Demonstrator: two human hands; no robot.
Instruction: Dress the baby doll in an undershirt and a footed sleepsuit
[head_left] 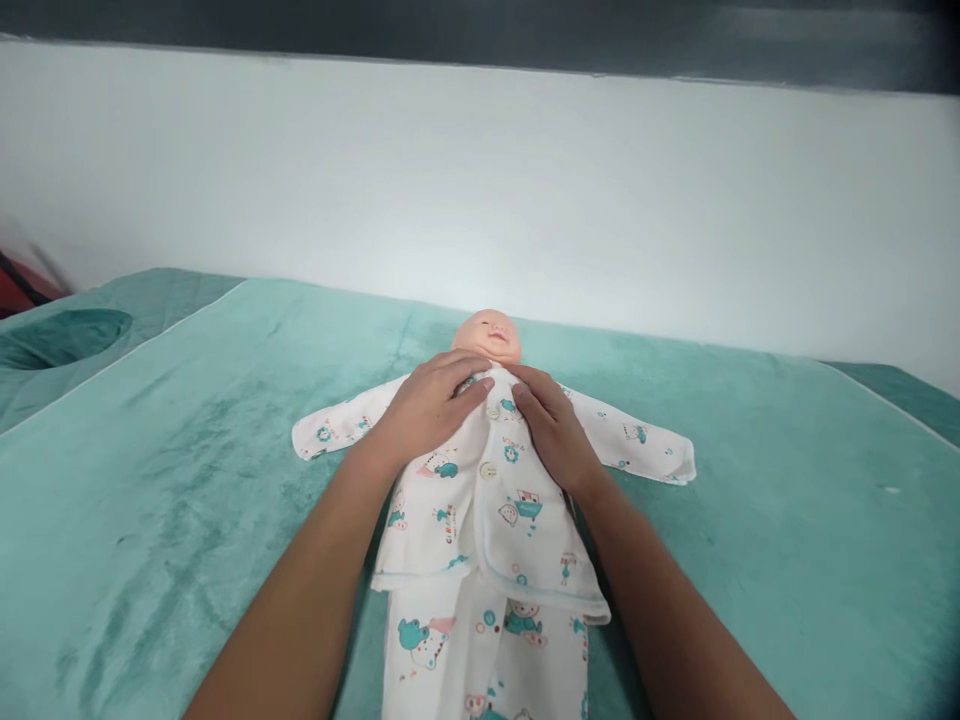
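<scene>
A baby doll (pixel 489 333) lies on its back, head toward the wall. It wears a white printed jacket (pixel 517 535) with buttons down the front and matching trousers (pixel 491 650). The sleeves stretch out to both sides, and no doll hands show at the cuffs. My left hand (pixel 437 402) rests on the upper chest of the jacket, fingers extended toward the collar. On the other side of the front opening, my right hand (pixel 553 415) lies flat on the jacket, its fingers near the collar too. Neither hand grips anything that I can see.
A green plush cover (pixel 787 560) spreads under the doll. At the far left is a darker green quilted part with a round hole (pixel 67 338). A white wall (pixel 480 190) stands behind, with a dark band above. Something red (pixel 26 285) shows at the left edge.
</scene>
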